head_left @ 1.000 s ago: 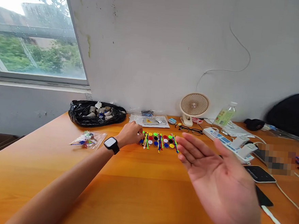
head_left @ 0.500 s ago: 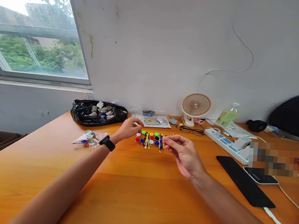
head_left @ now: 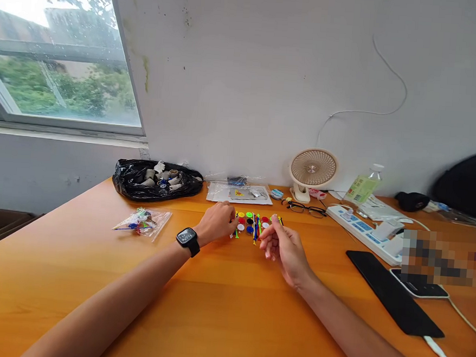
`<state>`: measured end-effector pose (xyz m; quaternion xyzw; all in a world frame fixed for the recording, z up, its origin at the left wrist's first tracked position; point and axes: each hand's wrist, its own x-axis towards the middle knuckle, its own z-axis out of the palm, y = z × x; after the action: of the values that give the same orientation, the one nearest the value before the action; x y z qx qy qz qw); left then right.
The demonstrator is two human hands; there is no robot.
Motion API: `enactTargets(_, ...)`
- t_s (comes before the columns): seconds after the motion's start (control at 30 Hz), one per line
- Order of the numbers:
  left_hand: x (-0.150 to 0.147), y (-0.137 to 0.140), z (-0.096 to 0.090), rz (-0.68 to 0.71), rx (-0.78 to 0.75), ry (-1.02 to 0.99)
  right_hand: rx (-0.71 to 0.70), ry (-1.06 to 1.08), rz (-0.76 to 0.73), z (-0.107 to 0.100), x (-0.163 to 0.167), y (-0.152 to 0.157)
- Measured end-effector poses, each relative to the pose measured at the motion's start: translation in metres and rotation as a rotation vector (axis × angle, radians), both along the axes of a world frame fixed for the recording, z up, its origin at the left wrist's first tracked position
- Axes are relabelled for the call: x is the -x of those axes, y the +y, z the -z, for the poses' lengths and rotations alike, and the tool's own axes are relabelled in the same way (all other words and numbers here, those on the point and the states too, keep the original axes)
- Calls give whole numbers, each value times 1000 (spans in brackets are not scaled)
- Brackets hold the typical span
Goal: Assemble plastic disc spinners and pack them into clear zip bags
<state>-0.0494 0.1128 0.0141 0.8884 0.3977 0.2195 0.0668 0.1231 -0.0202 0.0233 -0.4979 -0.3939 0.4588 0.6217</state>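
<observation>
Small coloured plastic discs (head_left: 249, 229) lie in rows, with bundles of thin coloured plastic sticks (head_left: 255, 230) between them. My left hand (head_left: 217, 221), with a black watch (head_left: 187, 239) on its wrist, is over the left end of these pieces. Its fingers bend down beside the left stick bundle and cover the leftmost discs; whatever they grip is hidden. At the right end is my right hand (head_left: 285, 250), palm turned inward, thumb raised apart from loosely curled fingers. No piece shows in it. More sticks (head_left: 280, 221) peek out behind its thumb.
Left of my hands lies a clear bag (head_left: 143, 223) of coloured parts. Behind are a black plastic bag (head_left: 158, 181), a flat clear packet (head_left: 241, 193), a fan (head_left: 312, 170) and glasses (head_left: 304, 208). On the right are a power strip (head_left: 359, 230) and a black slab (head_left: 393, 292).
My left hand has moved right and down onto the left end of the pieces. My right hand's pinch has loosened, with the thumb now raised away from the fingers.
</observation>
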Motion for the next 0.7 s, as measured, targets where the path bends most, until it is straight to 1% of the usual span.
enactTargets(0.13,-11,4,-1,-81,-22,84,3,-29,-25,1,1,-1)
enactTargets(0.27,-16,7,-4,-120,-31,139,-3,-39,-43,2,1,-2)
enactTargets(0.47,-17,13,-4,-147,32,189,-6,-46,-63,3,-1,-2)
enactTargets(0.7,-19,17,-3,-178,87,173,-4,-56,-66,2,0,-3)
